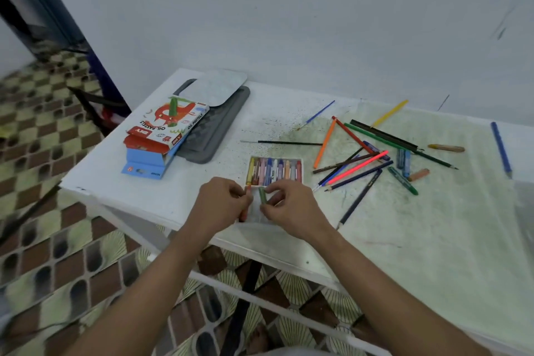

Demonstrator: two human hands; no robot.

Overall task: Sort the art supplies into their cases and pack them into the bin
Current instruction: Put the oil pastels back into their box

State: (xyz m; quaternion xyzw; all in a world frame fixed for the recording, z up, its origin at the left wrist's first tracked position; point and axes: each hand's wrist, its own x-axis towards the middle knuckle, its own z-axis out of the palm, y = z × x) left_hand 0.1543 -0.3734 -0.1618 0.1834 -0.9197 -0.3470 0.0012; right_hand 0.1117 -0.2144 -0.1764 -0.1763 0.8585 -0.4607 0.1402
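On the left of the white table (121, 196) lay an open cardboard box (170, 130) printed with a red cartoon figure and the words "OIL PASTELS" on its top and again on its side; a red brand mark on the flap was too blurred to read. It rested partly on a grey case (213, 130) whose pale lid (216, 89) lay across the far end. Near the front edge, the left hand (219, 205) was bent at the wrist with its fingers curled shut around an orange pastel (245, 208), which stood nearly upright beside the palm. Just beside it, the right hand (291, 211) pinched a green pastel (262, 195) between thumb and fingertips, both hands hovering close together over a white tray (257, 215) that they largely hid. Directly behind the hands sat a second tray of pastels (274, 172), filled with a row of sticks in yellow, pink, blue, purple and red. To the right, loose coloured pencils (358, 167), thin brushes (289, 142) and a few stray pastels (404, 159) were scattered over the stained tabletop, with one blue pencil (501, 149) lying well apart at the far right.
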